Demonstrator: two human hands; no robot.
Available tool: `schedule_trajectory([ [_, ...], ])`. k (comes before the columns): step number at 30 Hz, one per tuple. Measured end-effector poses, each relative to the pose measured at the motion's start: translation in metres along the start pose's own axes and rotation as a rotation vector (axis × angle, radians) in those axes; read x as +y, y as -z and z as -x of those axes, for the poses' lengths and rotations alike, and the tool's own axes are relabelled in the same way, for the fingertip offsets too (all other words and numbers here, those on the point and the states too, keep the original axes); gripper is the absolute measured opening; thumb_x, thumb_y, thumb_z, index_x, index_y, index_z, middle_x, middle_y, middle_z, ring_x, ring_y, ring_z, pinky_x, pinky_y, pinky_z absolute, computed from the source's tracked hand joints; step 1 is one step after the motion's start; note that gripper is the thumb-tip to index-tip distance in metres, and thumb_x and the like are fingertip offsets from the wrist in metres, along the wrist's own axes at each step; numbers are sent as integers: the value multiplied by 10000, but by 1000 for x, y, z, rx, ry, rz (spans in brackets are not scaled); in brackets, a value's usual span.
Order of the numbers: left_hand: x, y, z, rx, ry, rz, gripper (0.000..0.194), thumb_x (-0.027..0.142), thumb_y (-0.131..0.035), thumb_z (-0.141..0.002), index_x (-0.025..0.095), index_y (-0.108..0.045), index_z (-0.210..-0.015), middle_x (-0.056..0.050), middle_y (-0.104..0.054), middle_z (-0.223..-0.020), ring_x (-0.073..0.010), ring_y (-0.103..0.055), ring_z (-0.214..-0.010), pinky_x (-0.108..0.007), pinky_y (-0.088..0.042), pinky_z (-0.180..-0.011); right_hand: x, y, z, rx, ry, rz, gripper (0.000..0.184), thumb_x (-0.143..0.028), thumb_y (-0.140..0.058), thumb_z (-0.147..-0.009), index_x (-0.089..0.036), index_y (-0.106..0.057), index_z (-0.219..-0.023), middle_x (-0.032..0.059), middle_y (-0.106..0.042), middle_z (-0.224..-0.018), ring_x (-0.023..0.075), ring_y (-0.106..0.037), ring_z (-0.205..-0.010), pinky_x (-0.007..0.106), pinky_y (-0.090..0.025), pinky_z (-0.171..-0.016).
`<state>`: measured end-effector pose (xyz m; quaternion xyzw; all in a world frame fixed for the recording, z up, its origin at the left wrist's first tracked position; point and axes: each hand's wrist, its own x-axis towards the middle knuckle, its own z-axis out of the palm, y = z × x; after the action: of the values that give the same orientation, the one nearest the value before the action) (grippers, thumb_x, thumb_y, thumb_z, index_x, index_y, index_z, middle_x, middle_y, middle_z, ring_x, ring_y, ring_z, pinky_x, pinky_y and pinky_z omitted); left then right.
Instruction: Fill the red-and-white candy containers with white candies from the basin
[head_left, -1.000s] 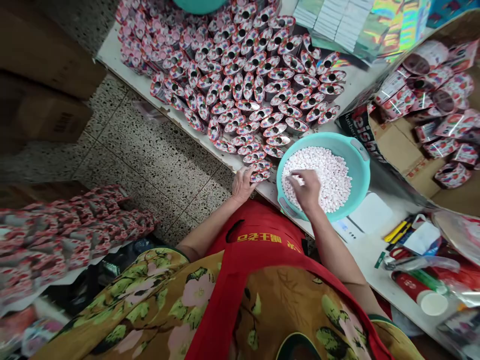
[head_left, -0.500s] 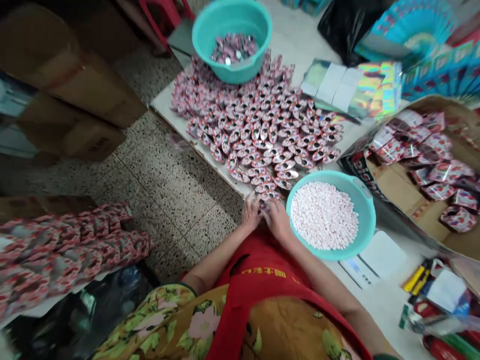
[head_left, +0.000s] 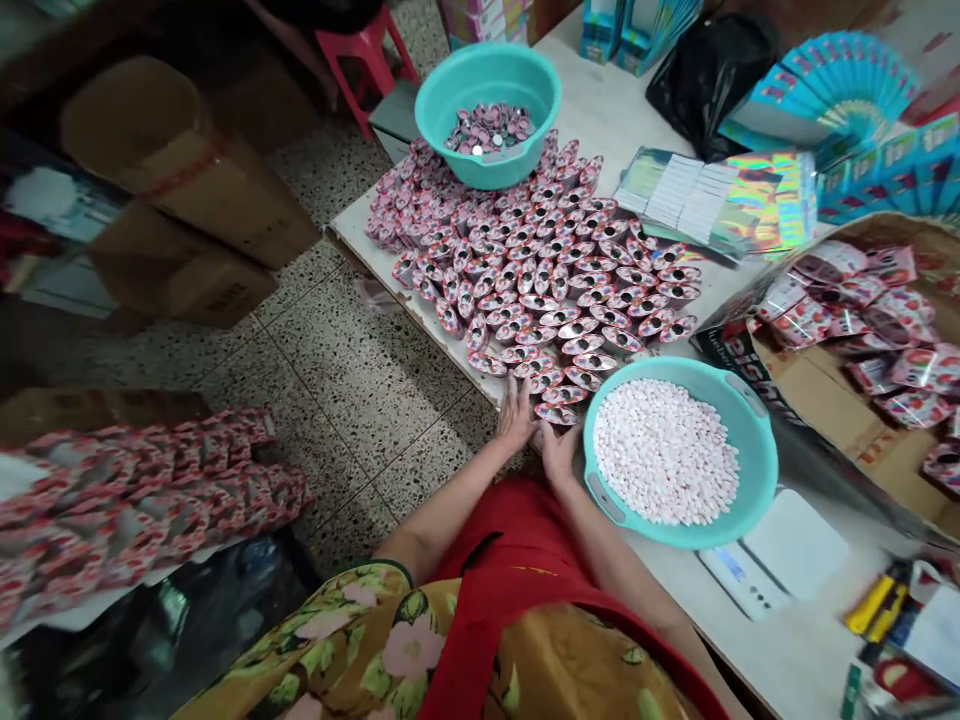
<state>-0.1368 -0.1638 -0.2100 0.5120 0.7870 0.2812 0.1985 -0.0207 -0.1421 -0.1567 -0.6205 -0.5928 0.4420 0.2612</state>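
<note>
Many small pink-and-red oval packs [head_left: 559, 316], each with a dark round opening on top, stand upright in a crowded group on the table. My left hand [head_left: 516, 418] lies along the near corner of this group, fingers stretched out against the packs. Beside it, my right hand [head_left: 559, 455] is at the nearest oval pack [head_left: 556, 413], thumb and fingers apart; some of its fingertips are hidden. Right of that hand sits a teal basin [head_left: 761, 460] full of small white tablet-like pieces [head_left: 664, 450].
Another teal basin [head_left: 487, 75] with round pink and silver caps rests at the far side. A white scale [head_left: 795, 545], an open carton [head_left: 817, 390] of shiny packs and foil-like sheets [head_left: 712, 200] lie right. Cartons [head_left: 187, 180] stand on the floor left.
My hands, close together over something small at the table edge before, have moved apart. The left now lies flat against the packs. The whole view has shifted slightly.
</note>
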Motion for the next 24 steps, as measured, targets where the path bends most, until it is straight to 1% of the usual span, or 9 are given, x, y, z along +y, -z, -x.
schedule_trajectory([
  [2, 1, 5, -7, 4, -24, 16, 886, 476, -629, -896, 63, -247, -1581, -351, -93, -1656, -403, -198, -1557, -548, -329, -1204, -3, -4, -6, 71, -51, -15, 959, -611, -589, -753, -75, -298, -1494, 253, -443, -1515, 355, -346, -1488, 552, -287, -1223],
  [4, 1, 14, -6, 21, -48, 25, 821, 421, -602, -924, 98, -246, -1591, -309, -170, -1660, -359, -219, -1562, -519, -333, -1215, -4, -7, -12, 105, -68, -30, 1024, -669, -624, -711, -49, -329, -1470, 277, -387, -1549, 365, -282, -1515, 539, -272, -1232],
  [7, -4, 32, 8, 133, -19, 21, 823, 407, -658, -898, 164, -280, -1588, -254, -341, -1605, -319, -315, -1534, -500, -316, -1237, -2, -10, -17, 139, -34, -2, 1075, -736, -651, -686, -42, -354, -1452, 290, -334, -1575, 377, -217, -1534, 552, -257, -1233],
  [8, -7, 38, 13, 204, 19, 21, 889, 443, -711, -857, 173, -280, -1586, -254, -357, -1590, -331, -325, -1527, -512, -305, -1241, -1, -11, -17, 153, -16, 15, 1090, -751, -660, -681, -42, -355, -1450, 292, -325, -1579, 379, -204, -1538, 554, -255, -1233],
  [10, -15, 51, 17, 344, 105, 36, 1090, 536, -809, -739, 176, -237, -1594, -277, -297, -1607, -373, -274, -1541, -550, -278, -1244, 2, -13, -16, 181, 15, 42, 1122, -769, -681, -671, -43, -345, -1457, 294, -309, -1584, 380, -185, -1543, 550, -249, -1238],
  [12, -23, 59, 7, 397, 140, 69, 1257, 595, -855, -649, 173, -162, -1608, -298, -179, -1644, -400, -186, -1564, -570, -248, -1248, 3, -17, -16, 210, 19, 48, 1173, -772, -715, -647, -44, -318, -1476, 298, -297, -1587, 390, -173, -1542, 552, -223, -1248],
  [17, -29, 58, -45, 351, 92, 130, 1423, 657, -884, -548, 159, -83, -1613, -305, 10, -1676, -422, -13, -1580, -584, -204, -1254, -1, -35, -25, 243, 16, 55, 1350, -727, -796, -603, -18, -131, -1539, 336, -205, -1602, 418, -148, -1536, 578, -156, -1261],
  [20, -26, 54, -64, 355, 107, 155, 1376, 649, -870, -588, 189, -75, -1614, -268, 38, -1689, -406, 15, -1584, -590, -183, -1259, -8, -50, -34, 274, -9, 74, 1397, -708, -813, -600, -25, -51, -1552, 341, -147, -1608, 422, -140, -1541, 592, -174, -1252],
  [24, -24, 55, -82, 304, 119, 195, 1326, 638, -855, -626, 214, -75, -1611, -240, 44, -1697, -395, -18, -1587, -606, -157, -1265, -21, -68, -50, 316, -47, 61, 1407, -652, -840, -589, -51, -13, -1556, 316, -149, -1604, 409, -142, -1545, 596, -155, -1254],
])
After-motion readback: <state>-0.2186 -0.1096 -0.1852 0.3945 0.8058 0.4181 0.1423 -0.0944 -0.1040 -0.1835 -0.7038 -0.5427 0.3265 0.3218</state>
